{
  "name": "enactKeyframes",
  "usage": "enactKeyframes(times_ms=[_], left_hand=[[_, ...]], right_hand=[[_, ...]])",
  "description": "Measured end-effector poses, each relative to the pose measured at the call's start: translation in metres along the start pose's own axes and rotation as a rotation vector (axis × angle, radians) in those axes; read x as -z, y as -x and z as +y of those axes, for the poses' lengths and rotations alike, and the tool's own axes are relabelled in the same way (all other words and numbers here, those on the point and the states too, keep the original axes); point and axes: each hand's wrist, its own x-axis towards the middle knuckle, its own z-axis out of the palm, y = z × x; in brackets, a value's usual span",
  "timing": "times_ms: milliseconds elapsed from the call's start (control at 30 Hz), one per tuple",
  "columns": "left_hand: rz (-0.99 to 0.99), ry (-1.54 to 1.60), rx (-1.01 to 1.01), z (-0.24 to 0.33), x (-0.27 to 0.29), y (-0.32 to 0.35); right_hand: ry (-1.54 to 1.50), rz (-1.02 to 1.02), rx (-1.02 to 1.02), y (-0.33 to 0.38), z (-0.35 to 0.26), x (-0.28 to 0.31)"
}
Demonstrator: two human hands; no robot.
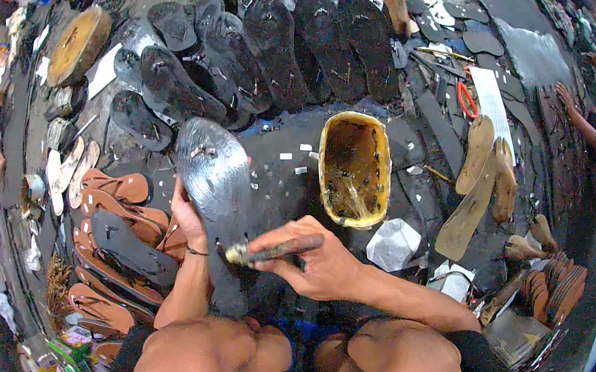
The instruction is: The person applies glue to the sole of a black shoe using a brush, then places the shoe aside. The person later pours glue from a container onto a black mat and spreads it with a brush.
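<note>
My left hand grips the edge of a dark sandal sole, fingers partly hidden beneath it. The sole's broad far end shines as if wet; its near part is duller, with small dark slots. In my right hand is a brush, its dark handle pinched between thumb and fingers. Pale, coated bristles touch the sole or hover just over it, close to the slots. Beyond my right hand stands a yellow-rimmed tub with brownish residue and dark specks inside.
Shiny dark soles lie in rows at the far side. Brown sandals are stacked at left, near a round wooden block. Wooden foot forms, red-handled scissors and offcuts lie right. Another person's arm reaches in at far right.
</note>
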Motion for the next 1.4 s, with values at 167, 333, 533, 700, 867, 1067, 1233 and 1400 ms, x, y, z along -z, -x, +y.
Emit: enactKeyframes(times_ms=[167,333,533,700,867,1067,1233,1400], left_hand=[[-0.318,0.378,0.386,-0.009,0.053,0.04],[-0.41,0.259,0.706,-0.004,0.093,0.074],[-0.085,0.01,0.594,0.011,0.077,0.078],[-0.431,0.294,0.529,0.016,0.03,0.037],[-0.476,0.293,0.479,-0.003,-0.026,0.015],[-0.279,0.369,0.388,0.024,-0.057,0.029],[-0.197,0.281,0.185,0.038,-0.045,0.011],[-0.313,0.419,0.177,0.029,-0.035,0.002]], right_hand=[[0.247,0.679,-0.047,0.026,0.085,0.047],[0.804,0.507,-0.412,0.013,0.1,0.07],[0.934,0.087,-0.806,0.095,0.05,0.08],[-0.109,0.425,-0.321,0.093,0.022,0.067],[0.169,0.251,0.193,-0.024,0.002,0.029],[0.346,0.319,0.465,-0.044,-0.018,0.013],[0.365,0.149,0.559,-0.011,-0.008,-0.002],[0.324,0.357,0.403,-0.02,-0.006,-0.003]])
